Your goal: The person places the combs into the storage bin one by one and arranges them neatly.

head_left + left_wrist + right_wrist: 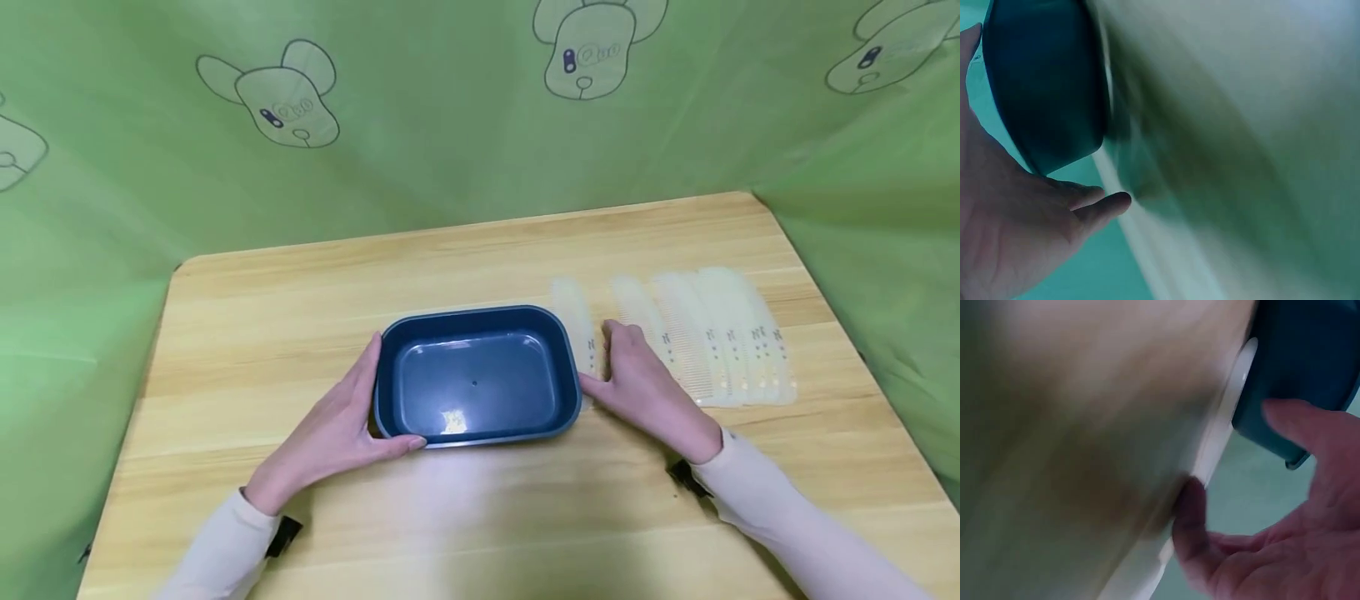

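Note:
A dark blue plastic box (474, 375), open at the top with nothing inside, sits upright on the wooden table. My left hand (337, 425) holds it around its near left corner, thumb along the near rim and fingers at the left end. My right hand (648, 387) has its thumb at the box's right side; its other fingers reach down to the table beside a pale translucent comb (572, 312). That comb lies along the box's right end, partly hidden by it. In the right wrist view, a bent finger (1190, 515) is low at the tabletop.
Several more pale combs (738, 333) lie side by side, some overlapping, to the right of my right hand. The wooden table (262, 333) extends around the box. Green sheeting (450, 158) with animal-head drawings hangs behind and at both sides.

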A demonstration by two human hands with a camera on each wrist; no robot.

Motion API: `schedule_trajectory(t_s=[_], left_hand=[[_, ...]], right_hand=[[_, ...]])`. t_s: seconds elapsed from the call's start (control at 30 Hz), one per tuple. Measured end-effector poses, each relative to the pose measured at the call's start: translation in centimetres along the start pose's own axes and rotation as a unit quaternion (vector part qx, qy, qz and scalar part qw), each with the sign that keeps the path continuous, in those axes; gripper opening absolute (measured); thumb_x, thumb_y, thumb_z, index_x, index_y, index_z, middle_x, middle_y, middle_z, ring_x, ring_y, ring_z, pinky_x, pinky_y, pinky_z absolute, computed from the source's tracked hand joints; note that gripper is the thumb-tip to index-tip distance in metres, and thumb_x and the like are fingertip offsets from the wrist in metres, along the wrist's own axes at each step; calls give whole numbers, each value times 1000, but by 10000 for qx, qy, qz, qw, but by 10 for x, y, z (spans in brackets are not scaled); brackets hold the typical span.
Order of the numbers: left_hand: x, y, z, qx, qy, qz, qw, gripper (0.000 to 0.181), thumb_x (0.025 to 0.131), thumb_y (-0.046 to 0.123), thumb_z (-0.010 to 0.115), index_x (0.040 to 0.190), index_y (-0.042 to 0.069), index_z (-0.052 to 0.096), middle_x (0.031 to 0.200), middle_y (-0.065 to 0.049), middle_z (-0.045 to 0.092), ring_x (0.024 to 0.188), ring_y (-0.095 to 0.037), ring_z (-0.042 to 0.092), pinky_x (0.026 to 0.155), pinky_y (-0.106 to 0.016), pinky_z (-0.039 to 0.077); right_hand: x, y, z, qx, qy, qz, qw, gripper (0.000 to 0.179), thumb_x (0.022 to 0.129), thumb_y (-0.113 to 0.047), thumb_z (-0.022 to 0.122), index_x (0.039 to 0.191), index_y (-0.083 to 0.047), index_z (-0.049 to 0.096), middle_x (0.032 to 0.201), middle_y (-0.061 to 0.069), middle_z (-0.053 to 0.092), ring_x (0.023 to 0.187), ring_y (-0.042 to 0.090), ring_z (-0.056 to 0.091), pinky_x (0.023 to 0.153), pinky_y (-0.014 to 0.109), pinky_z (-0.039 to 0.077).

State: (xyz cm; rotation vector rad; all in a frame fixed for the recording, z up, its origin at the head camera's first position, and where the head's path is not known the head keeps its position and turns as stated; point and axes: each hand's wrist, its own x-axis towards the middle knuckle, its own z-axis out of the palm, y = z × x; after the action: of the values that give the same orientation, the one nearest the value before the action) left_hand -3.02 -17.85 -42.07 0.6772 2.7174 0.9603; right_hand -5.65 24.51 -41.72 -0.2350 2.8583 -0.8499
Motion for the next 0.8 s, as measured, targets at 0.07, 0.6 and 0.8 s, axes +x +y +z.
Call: schedule_trajectory(t_s=[0.07, 0.6, 0.8], left_hand=[[0, -1, 3, -186, -20, -18, 9998, 142, 84, 71, 86, 176, 17, -8, 181, -16, 9, 163, -35, 21, 124, -60, 32], [0, -7, 13, -997, -194, -187, 9946, 145, 83, 59, 93, 175, 26, -15, 182, -3, -8, 165, -30, 11, 125, -59, 30], [2, -4, 14, -1132, -217, -128, 9933, 146, 83, 56, 94, 175, 25, -15, 182, -4, -9, 166, -29, 7, 125, -60, 29]], right_hand=[[1, -1, 3, -287, -55, 32, 9996, 90, 98, -30, 82, 151, 25, 35, 131, 43, 49, 115, 50, 54, 101, 65, 49], [4, -3, -10, 344, -821, 418, 9952, 76, 102, -27, 78, 156, 7, 36, 99, 18, 67, 86, 32, 61, 76, 48, 51], [-3, 11, -19, 887, -624, 155, 9940, 62, 109, -16, 68, 159, 6, 37, 110, 18, 67, 93, 29, 62, 80, 44, 51]])
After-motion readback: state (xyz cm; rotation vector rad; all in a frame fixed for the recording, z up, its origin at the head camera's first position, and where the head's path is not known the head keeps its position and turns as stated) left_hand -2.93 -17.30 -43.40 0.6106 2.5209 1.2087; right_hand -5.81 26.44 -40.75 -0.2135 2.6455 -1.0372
